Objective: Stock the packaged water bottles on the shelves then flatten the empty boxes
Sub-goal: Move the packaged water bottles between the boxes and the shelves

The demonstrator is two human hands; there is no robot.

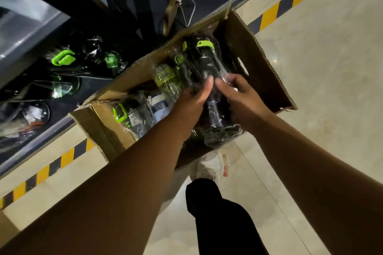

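Forearms point(124, 182) reach in from 6 o'clock. Left hand point(194, 97) and right hand point(238, 97) both grip wrapped bottle point(204, 58) above open box point(259, 51). Shelf point(62, 126) at 9 o'clock. Wrap likely slippery, bottle light, stiff; grip mid-body.

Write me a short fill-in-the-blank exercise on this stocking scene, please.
1. The left hand and the right hand grip a plastic-wrapped black water bottle above an open brown box made of ____.
2. The plastic carry loop on that bottle is bright ____.
3. The striped floor tape alternates black and ____.
Missing words: cardboard; green; yellow.
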